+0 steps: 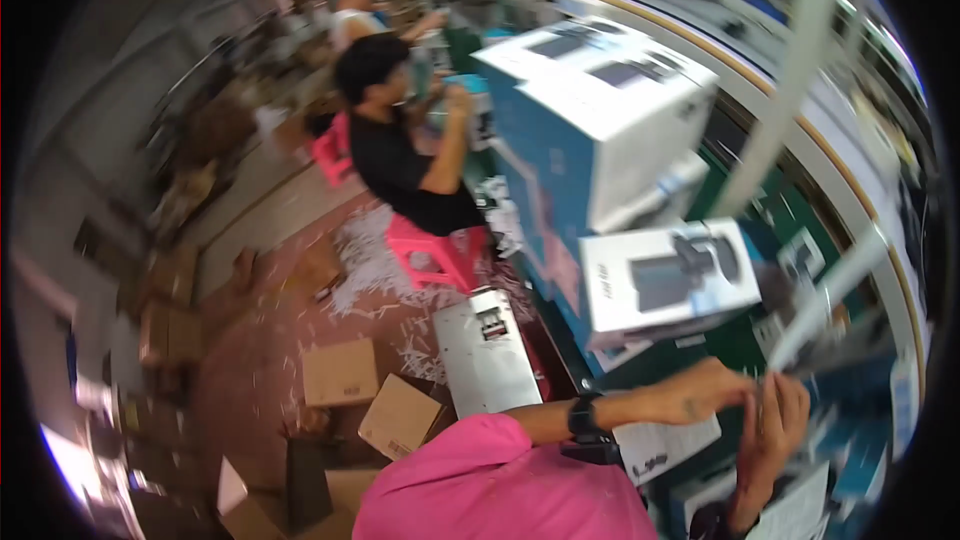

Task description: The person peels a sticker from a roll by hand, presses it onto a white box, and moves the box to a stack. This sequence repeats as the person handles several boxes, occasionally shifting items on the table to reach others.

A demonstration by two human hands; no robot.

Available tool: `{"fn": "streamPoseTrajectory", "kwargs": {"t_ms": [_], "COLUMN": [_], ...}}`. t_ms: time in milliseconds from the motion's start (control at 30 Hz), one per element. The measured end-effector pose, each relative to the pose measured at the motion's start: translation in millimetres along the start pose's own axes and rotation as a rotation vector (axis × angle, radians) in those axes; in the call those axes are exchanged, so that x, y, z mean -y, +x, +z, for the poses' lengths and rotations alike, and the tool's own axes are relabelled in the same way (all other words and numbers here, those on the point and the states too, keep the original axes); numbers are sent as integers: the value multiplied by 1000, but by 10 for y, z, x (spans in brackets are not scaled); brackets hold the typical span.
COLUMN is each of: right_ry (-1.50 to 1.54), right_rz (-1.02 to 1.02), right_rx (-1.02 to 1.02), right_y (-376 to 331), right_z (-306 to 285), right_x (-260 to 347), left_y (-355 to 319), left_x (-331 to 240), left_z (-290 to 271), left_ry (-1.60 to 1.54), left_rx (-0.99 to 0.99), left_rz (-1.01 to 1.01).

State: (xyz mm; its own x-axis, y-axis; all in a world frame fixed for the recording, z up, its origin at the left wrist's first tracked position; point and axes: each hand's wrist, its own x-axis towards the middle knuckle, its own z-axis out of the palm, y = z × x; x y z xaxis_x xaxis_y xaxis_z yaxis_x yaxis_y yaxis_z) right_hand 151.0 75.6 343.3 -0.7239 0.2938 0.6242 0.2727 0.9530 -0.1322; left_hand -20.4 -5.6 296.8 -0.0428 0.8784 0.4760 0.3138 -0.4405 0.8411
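Blurrily, both hands, left hand (700,392) and right hand (775,430), pinch a thin dark sheet (835,355); grip closed.

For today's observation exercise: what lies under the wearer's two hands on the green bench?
Printed paper sheets lie on the green bench under the left hand and right hand. Whatever the hands pinch is blurred, and the hands cover the bench directly beneath.

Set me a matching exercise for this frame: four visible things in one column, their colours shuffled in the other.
Things:
1. stool
2. wristwatch
3. cardboard box
4. boxed product

Colours:
A. brown
B. white with a dark picture
C. pink
D. black

Pairs: 1-C, 2-D, 3-A, 4-B
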Motion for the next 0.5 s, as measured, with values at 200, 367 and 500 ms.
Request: {"fn": "streamPoseTrajectory", "kwargs": {"t_ms": [200,367,500], "right_ry": [-10,-18,30], "right_rz": [-65,-120,-92], "right_rx": [16,49,83], "right_y": [84,153,144], "right_z": [43,60,20], "right_x": [-33,-180,-270], "left_y": [-39,33,93], "left_x": [-118,-34,38], "left_z": [-95,-125,-134], "left_ry": [-46,66,195], "left_rx": [-103,-12,2], "left_rz": [97,116,218]}}
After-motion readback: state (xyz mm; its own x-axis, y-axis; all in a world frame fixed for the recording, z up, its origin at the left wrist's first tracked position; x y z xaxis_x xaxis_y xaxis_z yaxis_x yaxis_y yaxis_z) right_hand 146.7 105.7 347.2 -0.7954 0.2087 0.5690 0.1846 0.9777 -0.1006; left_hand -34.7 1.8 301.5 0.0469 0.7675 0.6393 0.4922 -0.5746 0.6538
